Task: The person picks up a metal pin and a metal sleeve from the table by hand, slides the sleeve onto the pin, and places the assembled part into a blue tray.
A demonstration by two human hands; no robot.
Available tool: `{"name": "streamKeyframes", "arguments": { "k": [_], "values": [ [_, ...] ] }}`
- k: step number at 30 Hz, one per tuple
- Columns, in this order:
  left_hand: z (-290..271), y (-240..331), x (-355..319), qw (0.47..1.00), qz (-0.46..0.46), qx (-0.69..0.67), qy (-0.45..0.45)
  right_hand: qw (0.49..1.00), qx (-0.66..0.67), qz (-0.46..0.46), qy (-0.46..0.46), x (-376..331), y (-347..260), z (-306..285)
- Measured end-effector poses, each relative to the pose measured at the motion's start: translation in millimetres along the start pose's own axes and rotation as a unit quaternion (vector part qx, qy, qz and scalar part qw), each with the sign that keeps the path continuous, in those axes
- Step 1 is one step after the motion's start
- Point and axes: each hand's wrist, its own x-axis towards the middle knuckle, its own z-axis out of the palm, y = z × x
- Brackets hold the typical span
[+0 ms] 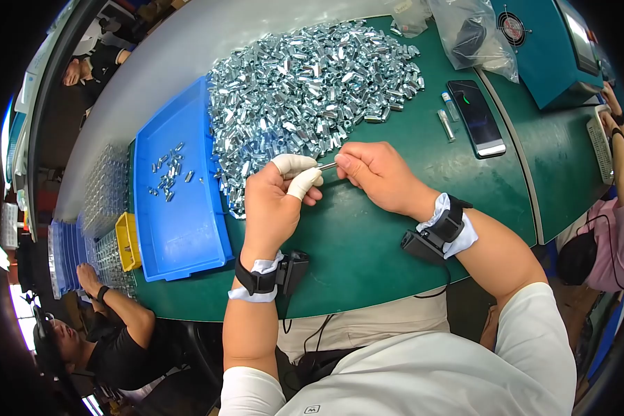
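Observation:
My left hand (274, 194), with pale coverings on its thumb and forefinger, pinches one end of a thin silver metal rod (328, 166). The fingertips of my right hand (381, 177) close on the rod's other end. Whether a second small part sits inside the left fingers is hidden. Just beyond both hands spreads a large heap of shiny hexagonal metal sleeves (312, 83). A blue tray (187, 243) to the left holds several of the same sleeves (170, 173).
A phone (475, 118) and two small tubes (447, 125) lie right of the heap on the green table (367, 277). Farther right are plastic bags (471, 38) and a teal machine (544, 55). A yellow bin (127, 241) adjoins the tray. Co-workers sit at left and right.

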Motion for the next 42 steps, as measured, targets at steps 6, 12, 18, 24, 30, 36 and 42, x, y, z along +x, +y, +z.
{"name": "streamKeyframes", "arguments": {
  "k": [6,12,18,24,30,36,42],
  "values": [
    [10.2,-0.5,1.8,0.999,-0.048,0.001,-0.019,0.999,-0.019,-0.047,-0.01,0.6,2.5,3.2],
    [9.9,-4.0,1.3,0.999,-0.026,-0.013,0.013,0.999,-0.013,-0.044,-0.012,4.3,2.6,8.4],
    [-24.8,0.7,10.2,0.964,0.104,-0.083,0.229,0.994,0.088,0.047,0.034,-0.6,4.8,1.9],
    [-45.7,2.9,14.6,0.923,0.166,-0.007,0.347,0.994,0.083,0.062,0.025,0.3,0.8,3.5],
    [-40.5,-10.5,15.7,0.897,0.116,0.386,0.183,0.994,0.081,0.065,0.021,0.8,1.0,-0.8],
    [-51.9,-22.1,17.6,0.916,0.12,0.346,0.162,0.992,0.091,0.079,0.026,3.5,3.1,5.7],
    [-32.8,-14.9,15.5,0.977,0.187,0.065,0.082,0.994,0.078,0.066,0.028,-0.7,13.3,-1.0]
  ]
}}
